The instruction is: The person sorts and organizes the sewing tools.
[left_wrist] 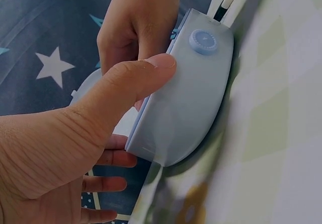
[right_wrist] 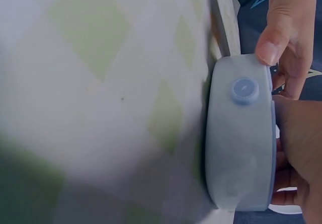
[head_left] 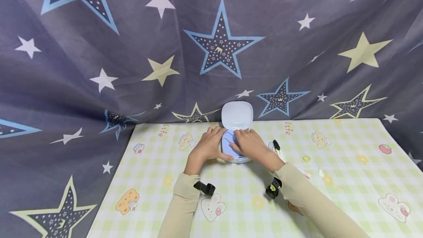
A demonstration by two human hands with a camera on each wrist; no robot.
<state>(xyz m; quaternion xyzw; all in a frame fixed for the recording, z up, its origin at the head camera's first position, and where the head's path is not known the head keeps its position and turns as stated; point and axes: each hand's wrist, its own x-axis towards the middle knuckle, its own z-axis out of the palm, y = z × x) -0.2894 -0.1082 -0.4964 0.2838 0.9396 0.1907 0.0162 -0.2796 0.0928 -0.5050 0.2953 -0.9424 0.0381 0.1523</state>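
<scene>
A pale, rounded hinged case (head_left: 240,160) stands on the table, its white lid (head_left: 237,115) raised at the back. Inside it is a blue inner tray (head_left: 227,142); a round blue button (left_wrist: 204,42) sits on the front wall. My left hand (head_left: 209,145) grips the case's left side, thumb on the front rim and fingers toward the back. Over the tray's right part is my right hand (head_left: 252,144), its fingers bent down inside the rim. Those fingertips are hidden, so whether they pinch anything is unclear.
Right of the case lies a thin white stick-like thing with a black end (head_left: 276,145). A small yellowish round piece (head_left: 306,159) and a small white piece (head_left: 321,172) are farther right. A star-patterned curtain (head_left: 281,58) hangs behind the checked tablecloth (head_left: 158,201).
</scene>
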